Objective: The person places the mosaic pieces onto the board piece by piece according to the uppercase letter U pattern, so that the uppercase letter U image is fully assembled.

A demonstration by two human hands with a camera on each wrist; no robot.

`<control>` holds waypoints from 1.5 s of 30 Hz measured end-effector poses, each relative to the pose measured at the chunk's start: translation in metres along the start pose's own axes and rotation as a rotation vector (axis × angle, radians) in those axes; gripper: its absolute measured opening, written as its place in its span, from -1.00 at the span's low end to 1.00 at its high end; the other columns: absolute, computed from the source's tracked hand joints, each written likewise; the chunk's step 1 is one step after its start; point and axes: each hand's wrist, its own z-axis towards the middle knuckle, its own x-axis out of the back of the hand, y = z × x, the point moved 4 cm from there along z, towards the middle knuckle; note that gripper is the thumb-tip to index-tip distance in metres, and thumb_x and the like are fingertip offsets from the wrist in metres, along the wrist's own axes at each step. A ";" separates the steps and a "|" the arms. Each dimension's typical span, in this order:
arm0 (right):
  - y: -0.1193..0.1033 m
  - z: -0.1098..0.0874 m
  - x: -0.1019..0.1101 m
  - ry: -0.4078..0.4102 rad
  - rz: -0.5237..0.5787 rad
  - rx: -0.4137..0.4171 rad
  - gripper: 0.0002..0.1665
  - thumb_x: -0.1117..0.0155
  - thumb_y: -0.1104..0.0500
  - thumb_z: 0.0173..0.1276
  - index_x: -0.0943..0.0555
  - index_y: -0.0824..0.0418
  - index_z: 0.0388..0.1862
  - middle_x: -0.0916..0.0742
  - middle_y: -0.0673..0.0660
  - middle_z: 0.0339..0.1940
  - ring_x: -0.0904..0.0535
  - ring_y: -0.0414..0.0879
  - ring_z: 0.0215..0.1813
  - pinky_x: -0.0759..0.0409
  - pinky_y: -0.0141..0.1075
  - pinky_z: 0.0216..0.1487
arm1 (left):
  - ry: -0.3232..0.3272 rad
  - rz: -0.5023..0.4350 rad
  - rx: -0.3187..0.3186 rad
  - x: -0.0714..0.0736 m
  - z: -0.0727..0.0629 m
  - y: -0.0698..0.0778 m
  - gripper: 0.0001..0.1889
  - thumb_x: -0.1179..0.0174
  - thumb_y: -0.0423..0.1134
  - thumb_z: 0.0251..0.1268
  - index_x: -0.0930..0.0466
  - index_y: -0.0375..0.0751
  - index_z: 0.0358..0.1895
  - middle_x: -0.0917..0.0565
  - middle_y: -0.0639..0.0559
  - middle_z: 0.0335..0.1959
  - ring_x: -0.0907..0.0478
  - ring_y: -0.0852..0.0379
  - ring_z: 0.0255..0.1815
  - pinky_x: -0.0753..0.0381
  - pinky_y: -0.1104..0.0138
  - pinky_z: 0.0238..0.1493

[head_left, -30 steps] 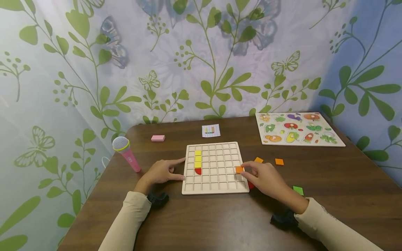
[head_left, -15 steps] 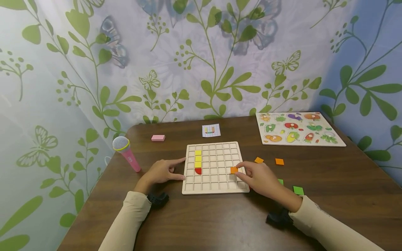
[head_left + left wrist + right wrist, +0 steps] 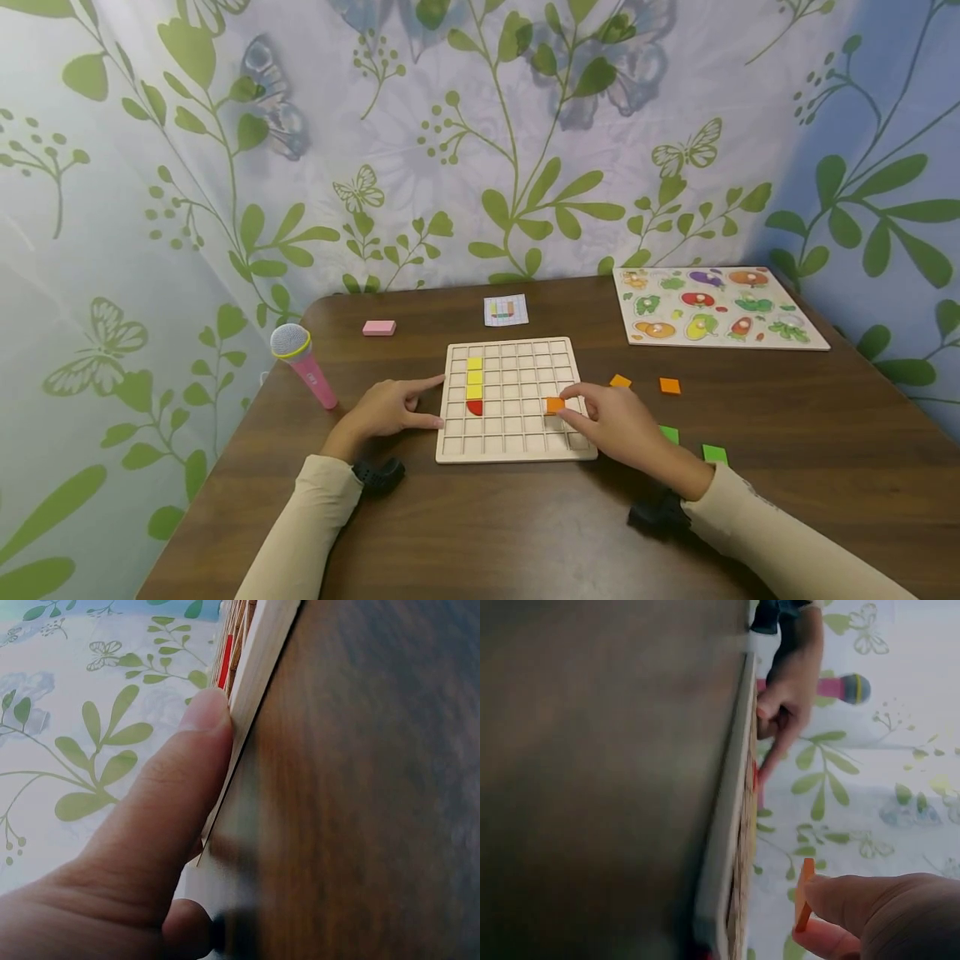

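Note:
A pale wooden grid board lies mid-table, with a column of yellow square tiles and a red quarter-round tile below them in its cells. My left hand rests at the board's left edge, thumb and index finger stretched out against it. In the left wrist view the thumb presses along the wooden side. My right hand pinches an orange square tile between thumb and index finger. The right wrist view shows this orange tile held up above the board surface, edge-on.
Right of the board lie orange tiles and green tiles. A vegetable puzzle board is at the back right. A pattern card, a pink block and a pink toy microphone stand behind and left.
My right hand has moved left over the board with the orange tile, from its right edge further inward, uncovering a green tile. The left hand stays at the board's edge.

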 end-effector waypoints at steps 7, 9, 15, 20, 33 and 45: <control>0.026 -0.019 0.025 0.042 -0.046 -0.073 -0.68 -0.48 0.02 0.36 -0.75 0.14 0.00 -0.31 -0.12 -0.74 -0.11 -0.23 -0.71 -0.12 -0.34 -0.62 | -0.012 0.015 0.004 0.002 0.003 0.000 -0.11 -0.40 0.37 0.10 -0.37 0.26 0.53 -0.22 0.21 -0.69 -0.08 0.25 -0.64 -0.13 0.31 -0.53; 0.034 -0.024 0.029 0.042 -0.067 -0.090 -0.68 -0.48 0.02 0.36 -0.75 0.15 -0.01 -0.33 -0.12 -0.73 -0.13 -0.22 -0.69 -0.14 -0.34 -0.60 | -0.007 0.015 0.004 0.002 0.003 -0.001 -0.11 -0.41 0.35 0.10 -0.37 0.25 0.53 -0.23 0.21 -0.69 -0.09 0.25 -0.64 -0.13 0.31 -0.53; 0.046 -0.028 0.026 -0.026 -0.140 -0.105 -0.68 -0.48 0.00 0.35 -0.76 0.17 -0.05 -0.35 -0.10 -0.73 -0.18 -0.20 -0.66 -0.13 -0.32 -0.56 | -0.018 0.001 0.026 0.001 0.001 -0.003 -0.10 -0.39 0.40 0.08 -0.36 0.30 0.53 -0.24 0.21 -0.68 -0.11 0.24 -0.64 -0.15 0.31 -0.52; 0.047 -0.028 0.023 -0.064 -0.187 -0.117 -0.70 -0.48 0.00 0.35 -0.76 0.15 -0.06 -0.35 -0.10 -0.76 -0.18 -0.20 -0.68 -0.11 -0.32 -0.58 | -0.024 -0.014 0.029 -0.002 0.000 -0.004 -0.10 -0.39 0.41 0.07 -0.36 0.30 0.53 -0.24 0.21 -0.69 -0.10 0.24 -0.63 -0.14 0.31 -0.52; 0.039 -0.023 0.026 -0.005 -0.184 -0.084 -0.64 -0.47 0.01 0.36 -0.75 0.19 0.01 -0.31 -0.10 -0.75 -0.12 -0.21 -0.68 -0.07 -0.32 -0.59 | -0.020 -0.001 0.018 -0.001 0.001 -0.003 -0.10 -0.38 0.40 0.09 -0.36 0.29 0.54 -0.25 0.21 -0.68 -0.11 0.24 -0.63 -0.15 0.31 -0.52; 0.020 -0.003 0.015 -0.050 -0.126 -0.013 -0.67 -0.48 0.02 0.35 -0.77 0.15 0.02 -0.28 -0.14 -0.80 -0.12 -0.24 -0.73 -0.10 -0.35 -0.61 | -0.025 0.007 0.025 -0.001 0.002 -0.004 -0.10 -0.37 0.41 0.09 -0.34 0.31 0.54 -0.26 0.20 -0.68 -0.12 0.24 -0.64 -0.16 0.32 -0.52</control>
